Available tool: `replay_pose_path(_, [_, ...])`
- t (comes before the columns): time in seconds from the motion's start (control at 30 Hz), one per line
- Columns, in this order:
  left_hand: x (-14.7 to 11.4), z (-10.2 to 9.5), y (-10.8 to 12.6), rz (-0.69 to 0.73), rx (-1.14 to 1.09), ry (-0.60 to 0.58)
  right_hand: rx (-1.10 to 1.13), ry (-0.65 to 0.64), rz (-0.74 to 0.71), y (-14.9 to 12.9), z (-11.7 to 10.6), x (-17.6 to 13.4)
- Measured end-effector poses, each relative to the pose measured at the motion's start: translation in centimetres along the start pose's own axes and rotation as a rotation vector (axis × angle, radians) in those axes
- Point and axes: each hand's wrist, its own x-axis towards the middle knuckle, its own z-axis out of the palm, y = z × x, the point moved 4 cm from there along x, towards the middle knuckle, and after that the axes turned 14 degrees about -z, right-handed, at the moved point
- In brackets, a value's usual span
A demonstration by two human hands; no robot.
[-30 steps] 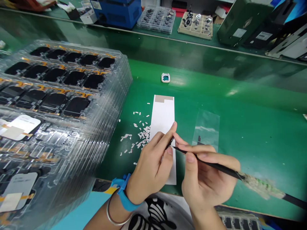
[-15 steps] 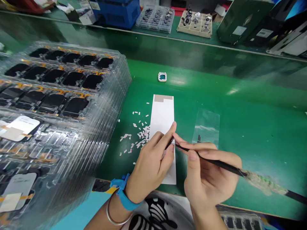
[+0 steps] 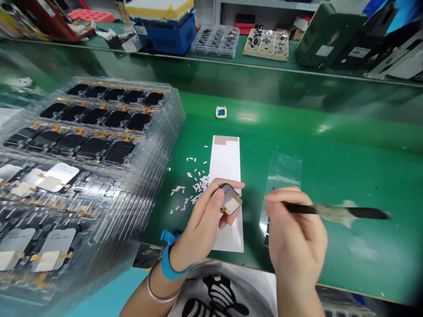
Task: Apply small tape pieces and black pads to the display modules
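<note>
My left hand (image 3: 203, 220) is closed on a small smartwatch screen (image 3: 228, 193), with thumb on top and fingers beneath. The screen's silver back faces up, with a pale patch and orange flex ends at its edges. Under that hand lies a white paper strip (image 3: 226, 160) with a grey-brown area at its far end. In my right hand (image 3: 295, 237) are black tweezers (image 3: 300, 208), wrapped with tape in the middle; their tips are hidden behind my fingers. This hand hovers over a clear plastic sheet (image 3: 287, 169) with dark pieces along its left side.
Stacked clear trays (image 3: 158, 132) of watch screens stand on the left. Small white pieces (image 3: 201, 184) are scattered beside the paper. Farther back sits a white watch-shaped frame (image 3: 221, 112). A shelf (image 3: 205, 61) behind carries a blue box (image 3: 165, 33) and parts trays (image 3: 215, 40).
My right hand has drawn away to the right with the tweezers, now over the plastic sheet. My left hand has turned, so the screen's silver back shows. The view has shifted slightly.
</note>
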Motion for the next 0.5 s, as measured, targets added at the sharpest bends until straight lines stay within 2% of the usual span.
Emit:
replay_pose_path(0.07, [0.0, 0.1, 0.2, -0.004, 0.035, 0.013, -0.073, -0.134, 0.132, 0.5, 0.0, -0.4])
replay_pose_path(0.13, [-0.1, 0.2, 0.3, -0.022, 0.12, 0.003, -0.004, -0.249, 0.298, 1.2, 0.3, -0.9])
replay_pose_path(0.23, [-0.7, 0.0, 0.3, -0.011, 0.255, 0.005, 0.104, -0.308, 0.448, 1.7, 0.5, -1.3])
replay_pose_path(0.37, [-1.9, -0.9, 0.8, 0.158, 0.416, 0.176, 0.038, -0.219, 0.42, 1.4, -0.1, -1.0])
replay_pose_path(0.5, [-2.1, -0.5, 1.0, 0.185, 0.658, 0.233, -0.04, -0.222, 0.361, 1.0, 0.0, -1.1])
